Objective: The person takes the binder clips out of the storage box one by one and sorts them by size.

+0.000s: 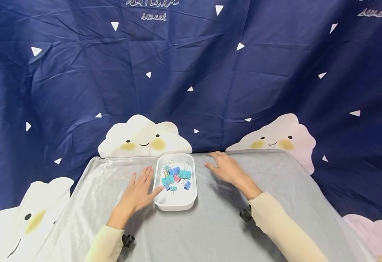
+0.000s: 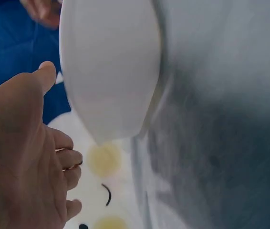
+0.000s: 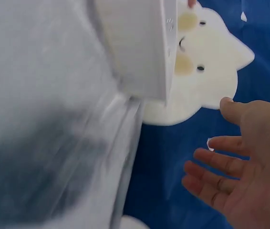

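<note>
A white plastic tray stands on the grey cloth in the head view, holding several binder clips in teal, blue and pink. Beside its left wall is my left hand, fingers extended and the thumb reaching toward the rim; whether it touches cannot be told. To the right of the tray my right hand hovers apart from it, fingers loosely spread, holding nothing. In the left wrist view the tray's outer wall hides the clips. The right wrist view shows the opposite wall.
Grey cloth covers the table, its far edge meeting a dark blue curtain printed with white triangles and smiling clouds. A small black device sits at the left wrist, another black device at the right.
</note>
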A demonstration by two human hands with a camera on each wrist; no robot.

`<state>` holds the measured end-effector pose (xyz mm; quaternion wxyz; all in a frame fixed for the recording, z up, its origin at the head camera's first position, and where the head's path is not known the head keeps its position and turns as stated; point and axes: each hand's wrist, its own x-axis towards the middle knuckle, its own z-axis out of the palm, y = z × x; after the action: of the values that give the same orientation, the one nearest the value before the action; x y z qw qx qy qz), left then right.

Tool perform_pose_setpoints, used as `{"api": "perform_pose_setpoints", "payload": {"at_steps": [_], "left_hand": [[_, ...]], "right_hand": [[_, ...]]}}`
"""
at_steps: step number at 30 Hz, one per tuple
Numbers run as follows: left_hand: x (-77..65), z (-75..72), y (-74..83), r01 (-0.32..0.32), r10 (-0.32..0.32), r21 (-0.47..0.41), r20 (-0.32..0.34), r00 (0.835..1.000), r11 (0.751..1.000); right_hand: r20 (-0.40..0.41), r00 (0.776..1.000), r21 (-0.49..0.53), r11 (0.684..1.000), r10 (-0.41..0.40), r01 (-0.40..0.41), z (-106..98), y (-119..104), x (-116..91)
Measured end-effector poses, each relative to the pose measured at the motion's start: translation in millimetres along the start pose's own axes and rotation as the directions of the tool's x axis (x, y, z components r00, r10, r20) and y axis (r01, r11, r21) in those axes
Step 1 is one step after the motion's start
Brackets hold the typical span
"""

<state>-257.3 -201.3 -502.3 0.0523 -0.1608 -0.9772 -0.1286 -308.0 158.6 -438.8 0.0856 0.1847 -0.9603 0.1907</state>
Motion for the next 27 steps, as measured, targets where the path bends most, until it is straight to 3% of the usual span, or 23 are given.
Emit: {"api": "perform_pose_setpoints", "payload": {"at_steps": [6,10,19,27], "left_hand": [[-11.3,8.0,15.0,-0.038,0.038,-0.003,0.059,0.998,0.999],[-16.0,10.4,18.2,-0.04,0.04,-0.004,0.047,0.998,0.999],[-20.2,10.6,19.8,-0.038,0.039,-0.005,0.046,0.998,0.999],[-22.6,10.1,17.6,-0.041,0.041,0.0,0.054,0.998,0.999]], "right_hand": [[0.028,0.995,0.014,0.995,-0.099,0.099,8,-39,22],[0.057,0.989,0.028,0.99,-0.14,0.138,17,-58,34],[0.111,0.973,0.067,0.979,-0.2,0.194,41,-83,57],[0.263,0.946,0.039,0.982,-0.187,0.183,64,-99,70]]}}
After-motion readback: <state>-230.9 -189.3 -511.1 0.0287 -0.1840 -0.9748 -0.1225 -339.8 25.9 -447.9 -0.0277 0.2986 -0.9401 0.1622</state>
